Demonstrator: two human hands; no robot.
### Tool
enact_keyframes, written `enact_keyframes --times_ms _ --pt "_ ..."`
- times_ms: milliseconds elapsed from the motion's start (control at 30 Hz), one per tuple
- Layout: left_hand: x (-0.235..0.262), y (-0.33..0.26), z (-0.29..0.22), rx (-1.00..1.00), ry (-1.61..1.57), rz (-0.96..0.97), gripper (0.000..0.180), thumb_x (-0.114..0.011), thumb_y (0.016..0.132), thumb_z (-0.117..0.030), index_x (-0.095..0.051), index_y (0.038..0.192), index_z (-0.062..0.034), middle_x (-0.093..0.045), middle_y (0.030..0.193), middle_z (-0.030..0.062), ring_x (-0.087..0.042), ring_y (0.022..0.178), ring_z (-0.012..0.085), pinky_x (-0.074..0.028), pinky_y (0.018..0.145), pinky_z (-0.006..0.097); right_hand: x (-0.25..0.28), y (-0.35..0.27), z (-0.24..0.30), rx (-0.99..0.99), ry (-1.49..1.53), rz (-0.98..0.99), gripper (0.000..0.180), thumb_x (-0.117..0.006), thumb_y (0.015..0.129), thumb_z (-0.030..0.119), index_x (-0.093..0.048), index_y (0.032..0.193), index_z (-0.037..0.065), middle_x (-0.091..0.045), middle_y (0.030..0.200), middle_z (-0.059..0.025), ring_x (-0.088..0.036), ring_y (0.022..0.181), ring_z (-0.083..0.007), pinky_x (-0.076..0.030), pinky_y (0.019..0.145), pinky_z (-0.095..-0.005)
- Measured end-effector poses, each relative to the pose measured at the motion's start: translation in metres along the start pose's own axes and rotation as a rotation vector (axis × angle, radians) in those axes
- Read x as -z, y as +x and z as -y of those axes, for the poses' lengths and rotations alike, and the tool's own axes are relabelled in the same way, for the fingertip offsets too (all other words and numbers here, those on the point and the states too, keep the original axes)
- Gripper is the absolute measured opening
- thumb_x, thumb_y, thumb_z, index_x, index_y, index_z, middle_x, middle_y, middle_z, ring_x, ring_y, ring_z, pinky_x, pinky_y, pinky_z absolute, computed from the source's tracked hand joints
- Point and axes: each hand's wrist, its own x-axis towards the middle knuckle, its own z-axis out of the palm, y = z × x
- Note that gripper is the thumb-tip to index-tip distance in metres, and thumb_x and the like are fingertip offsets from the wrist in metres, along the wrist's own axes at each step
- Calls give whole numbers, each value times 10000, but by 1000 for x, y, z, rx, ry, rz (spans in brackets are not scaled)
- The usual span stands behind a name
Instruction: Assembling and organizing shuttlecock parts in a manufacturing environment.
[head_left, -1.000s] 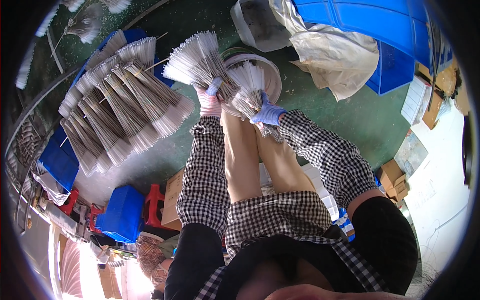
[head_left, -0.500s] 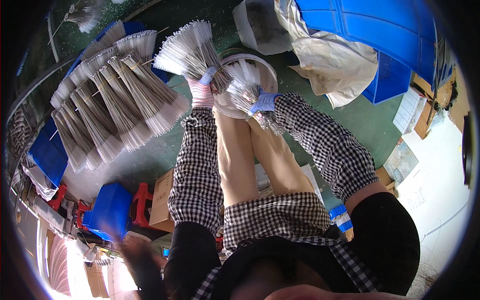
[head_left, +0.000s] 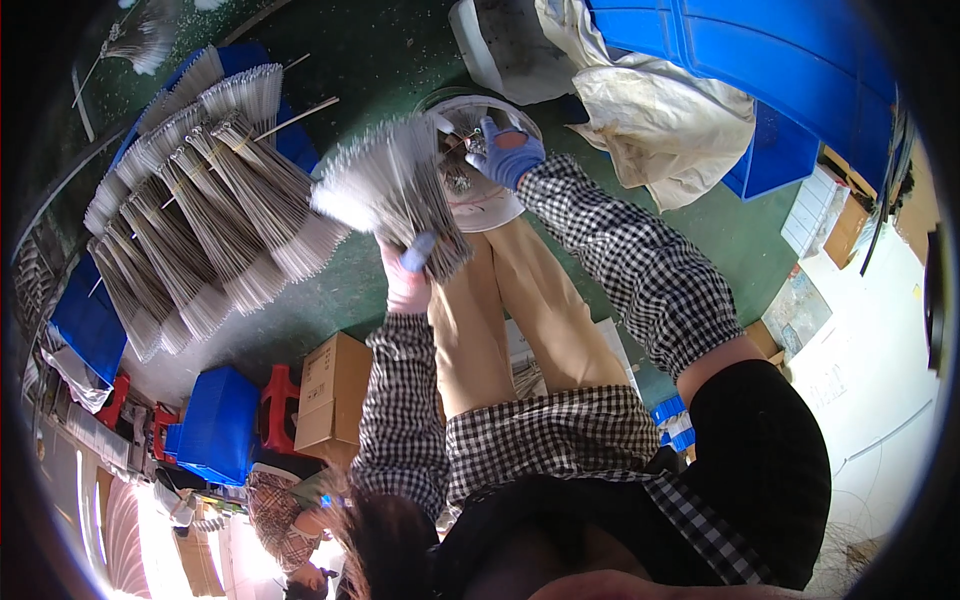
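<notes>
The left hand (head_left: 406, 275) was clasped round the blurred bundle of brushes (head_left: 392, 180), which lay mostly forward of that grip, its long axis slanting from a pale fan at upper left to the lower right. The right hand (head_left: 510, 155), less near, had its fingers parted over a white bucket (head_left: 495, 212); contact with its contents could not be told. Stacked brushes (head_left: 225, 205) lay leftward.
</notes>
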Motion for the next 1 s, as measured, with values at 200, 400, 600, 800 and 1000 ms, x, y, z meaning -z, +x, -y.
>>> enact_keyframes --times_ms 200,400,600,800,1000 --pt "-27 -61 14 86 -151 -14 886 -810 759 -116 -295 1479 -155 -528 1291 80 -580 1118 262 -562 888 408 -32 40 -20 334 -227 -783 371 -529 930 370 -598 1184 109 -665 1120 -102 -613 1061 -308 -454 953 -441" --pt "-19 -96 16 123 -185 -29 854 -856 738 -160 -353 1428 -131 -570 1228 93 -616 1062 258 -578 871 398 -63 68 -25 461 -288 -491 229 -491 925 265 -648 805 150 -680 837 -76 -640 799 -274 -511 736 -407" --pt "-29 -101 29 190 -211 -23 874 -866 722 -168 -362 1433 -104 -553 1288 79 -582 1145 245 -532 954 404 -64 127 -30 291 -661 3 327 -487 934 249 -707 1122 96 -684 1182 -134 -664 1081 -273 -533 863 -425" --pt "-5 -108 22 171 -174 -54 927 -864 720 -179 -320 1468 -112 -524 1330 69 -544 1193 244 -483 1008 406 -67 146 -10 -10 -386 28 405 -517 966 300 -588 1306 92 -534 1386 -128 -520 1274 -281 -443 1035 -411" --pt "2 -118 12 168 -163 -77 981 -877 694 -225 -301 1477 -91 -512 1338 85 -538 1190 248 -452 1034 409 -56 122 -12 318 -502 -244 345 -516 925 270 -645 1191 93 -626 1279 -92 -616 1132 -279 -482 988 -389"
